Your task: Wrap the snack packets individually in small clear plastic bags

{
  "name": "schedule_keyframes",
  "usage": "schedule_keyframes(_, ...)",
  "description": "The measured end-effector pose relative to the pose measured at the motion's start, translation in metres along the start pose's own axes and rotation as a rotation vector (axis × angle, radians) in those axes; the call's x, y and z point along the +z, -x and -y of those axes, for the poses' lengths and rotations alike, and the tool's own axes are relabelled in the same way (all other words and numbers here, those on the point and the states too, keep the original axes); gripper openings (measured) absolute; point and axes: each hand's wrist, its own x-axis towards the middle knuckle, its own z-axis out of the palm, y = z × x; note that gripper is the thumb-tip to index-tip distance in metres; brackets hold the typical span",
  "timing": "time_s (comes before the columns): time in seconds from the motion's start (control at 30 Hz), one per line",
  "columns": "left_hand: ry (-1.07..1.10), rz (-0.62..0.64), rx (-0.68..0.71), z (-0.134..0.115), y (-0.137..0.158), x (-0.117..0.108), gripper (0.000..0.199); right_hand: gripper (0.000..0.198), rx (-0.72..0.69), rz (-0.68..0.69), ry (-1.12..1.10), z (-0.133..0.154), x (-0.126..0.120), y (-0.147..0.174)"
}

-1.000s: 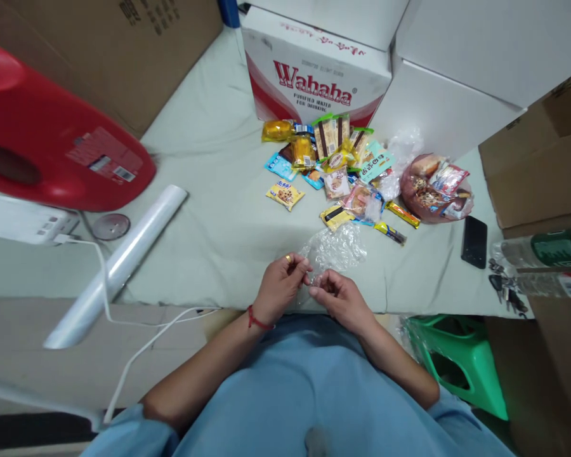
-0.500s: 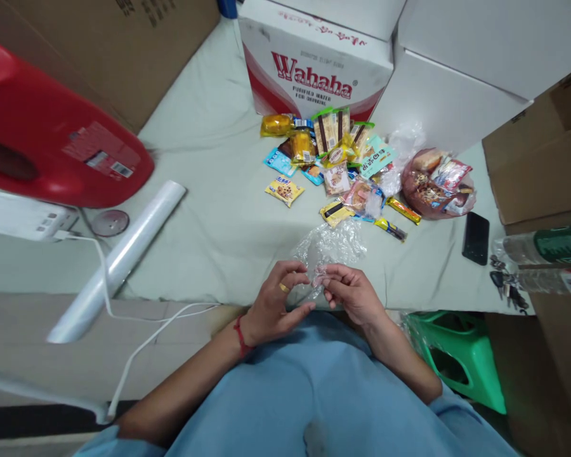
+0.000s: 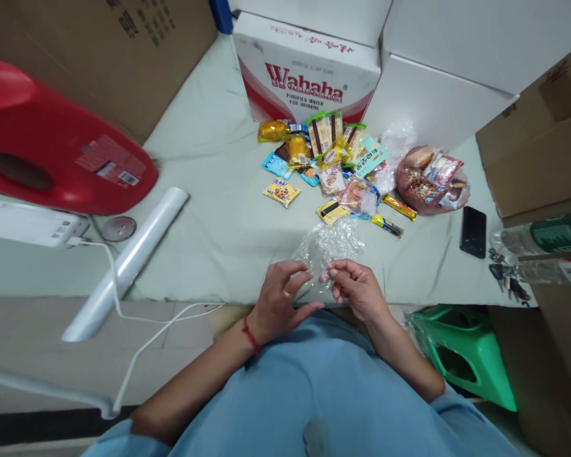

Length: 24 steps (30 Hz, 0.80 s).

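Note:
A crumpled clear plastic bag [image 3: 335,240] lies at the table's front edge, just beyond my hands. My right hand [image 3: 359,289] pinches its near edge between thumb and fingers. To the left of it, my left hand [image 3: 285,295] is held with thumb and fingers apart and nothing between them; the bag's edge is close to its fingertips. Past the bag is a pile of wrapped snacks, among them a yellow cookie packet [image 3: 282,192], a yellow wafer packet [image 3: 333,212] and a thin yellow-and-blue stick packet [image 3: 387,226].
A reddish see-through bag of snacks [image 3: 431,181] sits right of the pile. Further right are a black phone [image 3: 472,232], keys [image 3: 509,279] and plastic bottles [image 3: 542,238]. On the left lie a plastic roll [image 3: 128,260], a white power bank [image 3: 33,223] and a red jug [image 3: 66,152]. A Wahaba-style carton [image 3: 309,73] stands behind.
My right hand has shifted slightly right, still pinching the bag. My left hand stays beside it with its fingers apart. The camera view has shifted a little.

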Motion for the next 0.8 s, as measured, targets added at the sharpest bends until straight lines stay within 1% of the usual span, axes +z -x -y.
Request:
schedule_keyframes(0.03,-0.073,-0.016,0.064,-0.001,0.000,0.002,0.039,0.042,-0.003,-0.004,-0.002,0.000,0.000,0.002)
schedule_keyframes(0.1,-0.167,-0.013,0.148,-0.004,-0.001,0.006,0.023,0.045,-0.015,-0.007,-0.003,-0.001,0.001,0.006)
schedule_keyframes(0.13,-0.171,-0.004,0.151,-0.006,-0.002,0.008,0.018,0.047,-0.025,-0.006,-0.001,-0.002,0.001,0.008)
schedule_keyframes(0.17,-0.141,0.005,0.121,-0.009,-0.003,0.009,0.016,0.048,-0.037,-0.006,0.002,-0.002,0.000,0.010)
schedule_keyframes(0.2,-0.078,0.014,0.056,-0.011,-0.004,0.010,0.013,0.050,-0.050,-0.006,0.006,-0.002,-0.001,0.012)
schedule_keyframes(0.23,0.010,0.022,-0.042,-0.014,-0.006,0.010,0.011,0.051,-0.064,-0.007,0.008,-0.002,-0.002,0.014)
schedule_keyframes(0.27,0.115,0.026,-0.172,-0.016,-0.007,0.009,0.011,0.051,-0.079,-0.011,0.010,-0.003,-0.004,0.016)
schedule_keyframes(0.37,0.459,0.020,-0.608,-0.022,-0.011,0.007,0.021,0.047,-0.117,-0.026,0.018,-0.004,-0.009,0.019)
schedule_keyframes(0.4,0.557,0.012,-0.726,-0.023,-0.012,0.006,0.025,0.045,-0.129,-0.030,0.027,-0.004,-0.011,0.020)
schedule_keyframes(0.43,0.641,0.001,-0.819,-0.024,-0.013,0.006,0.028,0.043,-0.141,-0.032,0.038,-0.005,-0.012,0.021)
schedule_keyframes(0.5,0.770,-0.017,-0.934,-0.025,-0.014,0.005,0.034,0.039,-0.164,-0.031,0.060,-0.007,-0.013,0.023)
schedule_keyframes(0.57,0.862,-0.032,-0.990,-0.027,-0.014,0.006,0.038,0.037,-0.189,-0.028,0.075,-0.009,-0.013,0.026)
schedule_keyframes(0.63,0.925,-0.033,-1.011,-0.029,-0.014,0.006,0.041,0.036,-0.221,-0.040,0.094,-0.011,-0.013,0.029)
schedule_keyframes(0.73,0.933,-0.024,-0.993,-0.035,-0.014,0.005,0.042,0.036,-0.275,-0.088,0.148,-0.013,-0.015,0.032)
schedule_keyframes(0.8,0.899,-0.014,-0.962,-0.038,-0.013,0.004,0.043,0.038,-0.281,-0.101,0.164,-0.012,-0.014,0.032)
